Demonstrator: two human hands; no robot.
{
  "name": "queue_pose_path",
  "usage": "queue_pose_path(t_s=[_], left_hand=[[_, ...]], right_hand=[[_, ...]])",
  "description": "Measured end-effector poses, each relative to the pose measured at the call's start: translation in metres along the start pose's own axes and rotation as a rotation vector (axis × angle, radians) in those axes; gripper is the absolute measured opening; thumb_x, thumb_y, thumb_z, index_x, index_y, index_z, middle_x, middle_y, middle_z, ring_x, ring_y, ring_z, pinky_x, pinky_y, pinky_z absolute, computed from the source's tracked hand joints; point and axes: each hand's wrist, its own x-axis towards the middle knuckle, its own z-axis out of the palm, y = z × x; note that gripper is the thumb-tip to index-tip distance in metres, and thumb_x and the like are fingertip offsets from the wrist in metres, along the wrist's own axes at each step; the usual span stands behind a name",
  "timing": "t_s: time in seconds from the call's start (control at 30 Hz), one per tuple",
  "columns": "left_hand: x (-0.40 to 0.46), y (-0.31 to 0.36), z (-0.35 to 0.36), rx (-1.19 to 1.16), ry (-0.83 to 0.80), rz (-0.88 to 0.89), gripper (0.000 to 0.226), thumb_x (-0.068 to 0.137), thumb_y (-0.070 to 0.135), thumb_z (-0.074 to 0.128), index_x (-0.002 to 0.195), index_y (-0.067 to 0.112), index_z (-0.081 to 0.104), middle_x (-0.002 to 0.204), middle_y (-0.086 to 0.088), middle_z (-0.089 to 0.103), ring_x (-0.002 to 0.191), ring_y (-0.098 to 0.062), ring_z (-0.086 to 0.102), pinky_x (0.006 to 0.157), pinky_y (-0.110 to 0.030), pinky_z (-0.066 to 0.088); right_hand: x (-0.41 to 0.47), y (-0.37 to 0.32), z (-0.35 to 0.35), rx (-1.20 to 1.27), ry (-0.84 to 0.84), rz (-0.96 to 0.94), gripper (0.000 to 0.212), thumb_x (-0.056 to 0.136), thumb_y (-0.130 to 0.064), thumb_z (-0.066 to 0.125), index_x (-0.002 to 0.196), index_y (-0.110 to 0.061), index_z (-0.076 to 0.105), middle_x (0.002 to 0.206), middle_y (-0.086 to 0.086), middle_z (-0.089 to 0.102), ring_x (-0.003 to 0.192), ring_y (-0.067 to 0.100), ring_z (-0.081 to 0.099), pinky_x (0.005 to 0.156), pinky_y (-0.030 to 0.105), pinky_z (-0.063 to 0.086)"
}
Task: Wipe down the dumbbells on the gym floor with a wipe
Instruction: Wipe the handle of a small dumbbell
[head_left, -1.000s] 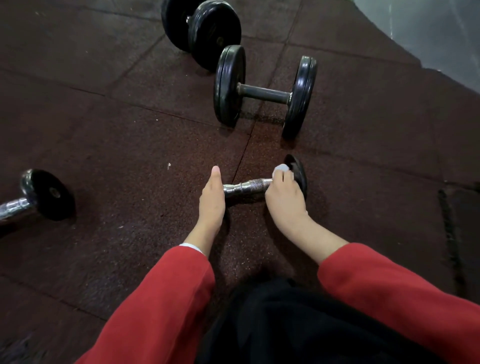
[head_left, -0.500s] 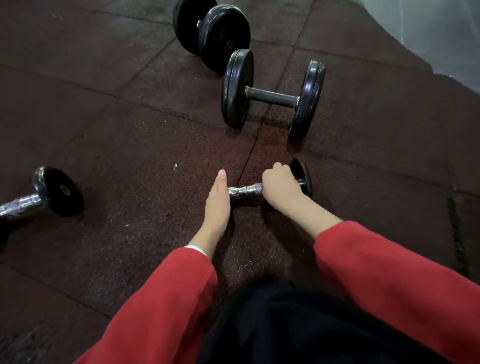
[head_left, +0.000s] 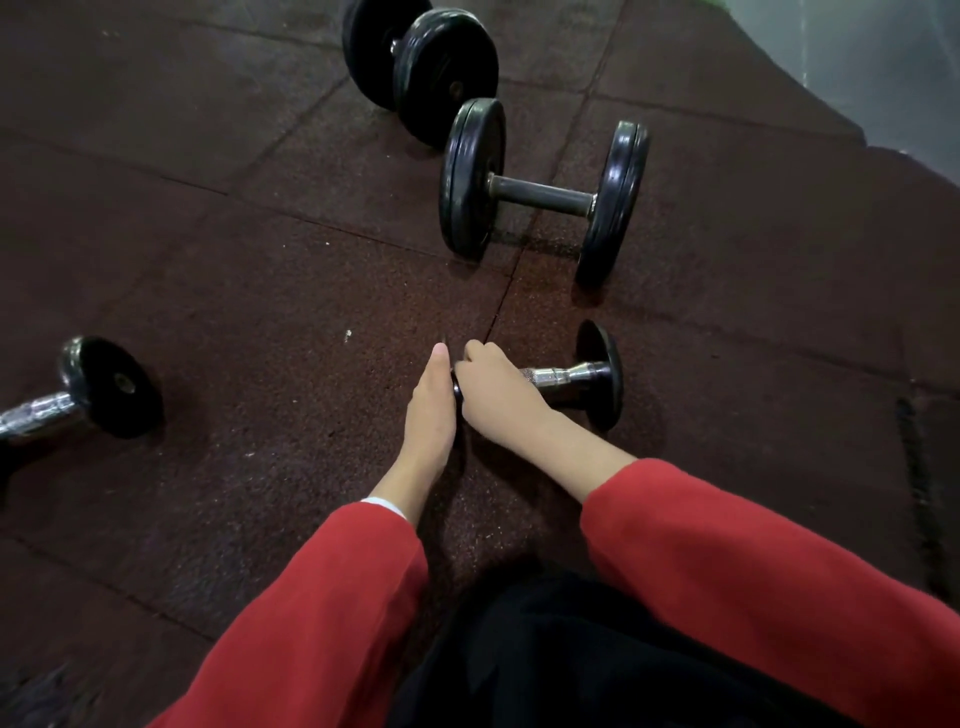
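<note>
A small dumbbell (head_left: 576, 375) with a chrome handle and black end discs lies on the dark red rubber floor in the middle of the head view. My left hand (head_left: 430, 410) lies flat with straight fingers against its left end disc, which it mostly hides. My right hand (head_left: 496, 397) is curled over the left part of the chrome handle. The wipe is hidden under that hand.
A larger black dumbbell (head_left: 543, 195) lies just beyond, with a bigger one (head_left: 423, 67) behind it. Another chrome-handled dumbbell (head_left: 88, 395) lies at the left edge. A grey floor strip (head_left: 883, 62) borders the mat at the top right. My dark-clothed lap fills the bottom.
My right hand has slid left along the chrome handle, from the right end disc to the left end. The wipe seen earlier at its fingertips is now hidden. My left hand stays in place.
</note>
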Motion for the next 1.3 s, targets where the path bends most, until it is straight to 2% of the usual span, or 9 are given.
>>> queue_pose_path(t_s=[0.17,0.43,0.6,0.73,0.87,1.1,1.2,1.23,1.3], left_hand=[[-0.003,0.001,-0.001,-0.014,0.000,-0.001,0.058,0.096,0.051,0.022,0.135,0.017,0.048,0.137,-0.009,0.051,0.127,-0.021,0.047,0.111,-0.042,0.031],[-0.005,0.004,-0.005,0.000,-0.025,0.004,0.051,0.098,0.045,0.024,0.128,0.015,0.053,0.132,-0.005,0.053,0.121,-0.017,0.048,0.104,-0.030,0.033],[-0.001,0.003,-0.005,-0.004,-0.020,0.014,0.054,0.098,0.046,0.025,0.135,0.013,0.048,0.141,-0.007,0.047,0.132,-0.018,0.041,0.114,-0.038,0.026],[0.000,0.006,-0.004,-0.007,-0.010,0.002,0.058,0.097,0.049,0.024,0.131,0.012,0.052,0.137,-0.009,0.052,0.130,-0.021,0.044,0.113,-0.040,0.027],[0.003,0.007,-0.003,0.015,-0.008,-0.011,0.060,0.097,0.050,0.023,0.133,0.012,0.050,0.137,-0.010,0.051,0.129,-0.023,0.044,0.113,-0.040,0.028],[0.002,0.008,-0.001,-0.011,0.023,-0.020,0.061,0.096,0.051,0.023,0.133,0.011,0.050,0.136,-0.011,0.052,0.128,-0.024,0.045,0.112,-0.042,0.028],[0.001,0.008,-0.002,0.014,0.020,-0.015,0.059,0.097,0.050,0.024,0.134,0.011,0.049,0.137,-0.011,0.051,0.129,-0.024,0.044,0.113,-0.040,0.027],[0.001,0.008,-0.003,0.019,0.018,-0.016,0.059,0.097,0.050,0.024,0.135,0.011,0.048,0.139,-0.010,0.049,0.130,-0.023,0.043,0.113,-0.039,0.026],[0.002,0.009,-0.004,0.012,0.011,-0.025,0.059,0.097,0.050,0.025,0.136,0.011,0.047,0.141,-0.009,0.047,0.131,-0.022,0.041,0.114,-0.038,0.025]], right_hand=[[0.001,-0.001,0.000,-0.038,-0.023,-0.016,0.028,0.091,-0.006,0.042,0.115,0.000,0.056,0.121,0.014,0.046,0.113,0.029,0.042,0.098,0.035,0.036],[0.029,0.006,-0.014,-0.062,-0.274,0.032,0.030,0.093,-0.009,0.043,0.116,0.004,0.056,0.124,0.020,0.051,0.112,0.035,0.052,0.092,0.035,0.041],[0.007,0.003,-0.003,-0.053,-0.061,-0.033,0.028,0.088,0.000,0.044,0.113,0.003,0.055,0.116,0.018,0.052,0.107,0.033,0.048,0.091,0.033,0.034],[-0.020,0.012,0.034,-0.036,0.189,-0.086,0.046,0.064,0.007,0.066,0.109,0.007,0.062,0.087,0.017,0.061,0.074,0.028,0.056,0.079,0.033,0.036],[-0.046,0.042,0.038,-0.106,0.292,-0.125,0.044,0.081,0.000,0.036,0.117,0.006,0.062,0.079,0.014,0.062,0.074,0.026,0.057,0.067,0.034,0.054],[-0.033,0.022,0.028,-0.200,0.232,-0.056,0.048,0.076,-0.005,0.033,0.110,0.003,0.065,0.076,0.010,0.060,0.068,0.025,0.058,0.067,0.033,0.052],[-0.023,0.014,0.012,-0.264,0.203,0.072,0.042,0.072,-0.009,0.032,0.082,-0.009,0.073,0.071,0.003,0.059,0.066,0.020,0.059,0.055,0.026,0.049],[-0.020,0.011,0.002,-0.277,0.191,0.153,0.041,0.074,-0.008,0.032,0.075,-0.010,0.072,0.074,0.004,0.060,0.070,0.021,0.060,0.056,0.026,0.048],[-0.014,0.013,-0.005,-0.288,0.140,0.243,0.036,0.086,-0.004,0.034,0.090,-0.003,0.070,0.101,0.012,0.057,0.097,0.029,0.055,0.075,0.031,0.048]])
